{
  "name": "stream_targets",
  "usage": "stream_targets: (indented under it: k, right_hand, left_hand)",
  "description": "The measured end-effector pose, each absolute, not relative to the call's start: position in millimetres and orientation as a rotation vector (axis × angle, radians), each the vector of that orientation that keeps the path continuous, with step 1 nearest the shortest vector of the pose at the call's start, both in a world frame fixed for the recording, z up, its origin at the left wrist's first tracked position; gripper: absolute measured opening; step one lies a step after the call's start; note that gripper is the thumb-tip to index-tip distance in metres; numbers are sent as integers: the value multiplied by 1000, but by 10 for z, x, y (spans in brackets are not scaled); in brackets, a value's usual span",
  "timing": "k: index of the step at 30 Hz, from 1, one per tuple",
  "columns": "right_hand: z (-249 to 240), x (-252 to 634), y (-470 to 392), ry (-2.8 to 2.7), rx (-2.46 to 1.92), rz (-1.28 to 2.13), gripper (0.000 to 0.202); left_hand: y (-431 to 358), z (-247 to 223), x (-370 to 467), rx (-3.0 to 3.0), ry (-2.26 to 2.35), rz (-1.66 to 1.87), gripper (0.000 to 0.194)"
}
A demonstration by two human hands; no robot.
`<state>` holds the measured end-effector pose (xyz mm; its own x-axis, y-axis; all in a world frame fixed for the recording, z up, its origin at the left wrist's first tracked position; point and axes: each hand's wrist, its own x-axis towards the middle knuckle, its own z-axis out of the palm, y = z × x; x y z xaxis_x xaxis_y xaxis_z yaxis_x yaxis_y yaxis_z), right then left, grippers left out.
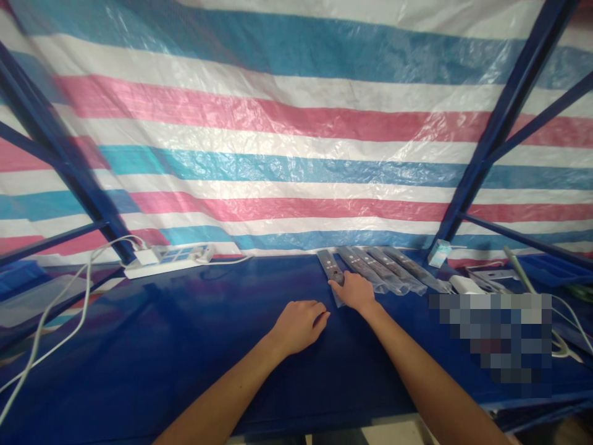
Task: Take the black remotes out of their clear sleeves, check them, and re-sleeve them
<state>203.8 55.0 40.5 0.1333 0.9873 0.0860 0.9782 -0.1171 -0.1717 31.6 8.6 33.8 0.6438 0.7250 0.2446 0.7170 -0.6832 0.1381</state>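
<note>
My right hand (356,292) rests over the near part of a dark grey remote control (330,266), which lies flat on the blue table in what looks like a clear plastic sleeve. The thumb is on its left side and the other fingers are mostly hidden. To the right of it, several similar remote controls (370,269) in clear bags lie side by side, slanting. My left hand (300,322) is low over the table, left of and nearer than the right hand. Its fingers are loosely curled, thumb apart from the forefinger, with nothing visible between them.
A white power strip (169,262) with plugs and cables stands at the back left. White cables (86,290) hang down at the left. At the right are a small box (439,253), a white object (466,285) and a blurred-out patch. Blue metal posts (482,161) frame a striped sheet behind.
</note>
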Motion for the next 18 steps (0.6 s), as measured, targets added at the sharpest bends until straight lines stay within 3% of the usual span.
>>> stream_targets:
  k: [18]
  right_hand:
    - [387, 1995, 588, -1872, -2258, -19, 45]
  left_hand:
    - [3, 333, 296, 2716, 1289, 451, 30]
